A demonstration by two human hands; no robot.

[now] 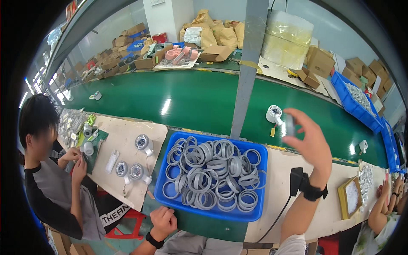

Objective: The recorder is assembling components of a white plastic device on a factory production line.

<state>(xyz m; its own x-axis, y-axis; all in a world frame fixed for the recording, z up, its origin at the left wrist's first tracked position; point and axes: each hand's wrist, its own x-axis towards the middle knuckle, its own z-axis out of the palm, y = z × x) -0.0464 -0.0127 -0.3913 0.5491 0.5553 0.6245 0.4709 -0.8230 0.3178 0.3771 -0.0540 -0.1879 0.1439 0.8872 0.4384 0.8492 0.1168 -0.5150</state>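
Note:
My right hand (312, 142) is raised over the near edge of the green conveyor belt, thumb and fingers curved round a grey ring (290, 126) seen nearly edge-on. Just left of that ring, a white round device with a short neck (274, 113) stands on the belt, a small yellow tag (272, 132) beside it. Below, a blue tray (208, 216) holds a heap of grey rings (204, 170). My left hand (163, 219) is closed in a fist by the tray's front left corner, with nothing showing in it.
Beyond the bench runs the green belt (204, 95), with a metal post (246, 76) behind the tray. A co-worker (63, 170) sits at left near several white devices (143, 143). A black cable device (296, 180) is by my right wrist; an open carton (350, 197) lies farther right.

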